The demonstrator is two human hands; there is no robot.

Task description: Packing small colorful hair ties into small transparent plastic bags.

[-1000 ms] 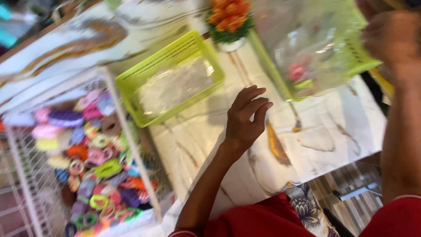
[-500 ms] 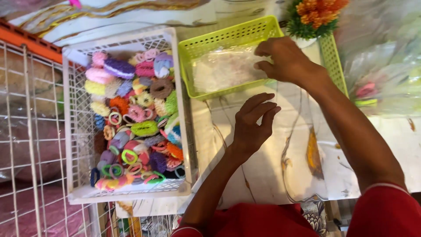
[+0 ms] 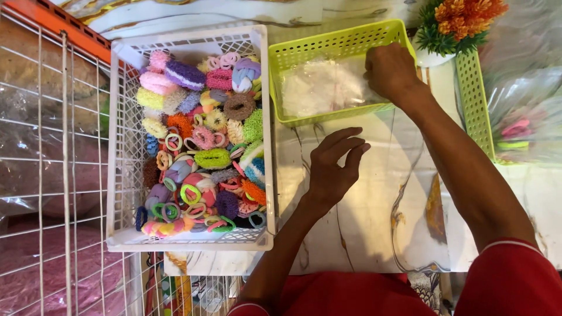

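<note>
Green basket (image 3: 342, 44) on the marble-patterned table (image 3: 374, 234), right hand (image 3: 391, 71) inside it.

Fingers curled, the right hand presses on a clear plastic bag (image 3: 322, 88) lying in the basket; whether it pinches the bag I cannot tell. Left hand (image 3: 335, 169) rests flat and loosely spread on the tabletop. White crate (image 3: 190, 137) beside it looks full of hair ties; wire rack (image 3: 52, 175) at left, orange flowers (image 3: 465, 17) behind.

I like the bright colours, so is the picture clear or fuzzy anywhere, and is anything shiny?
Head view: the white basket of colourful hair ties looks sharp and evenly lit; the left hand casts only a soft shadow on the marble table; the right hand rests on a clear bag in the green basket; the clear plastic at far right looks hazy with pale glare.
</note>
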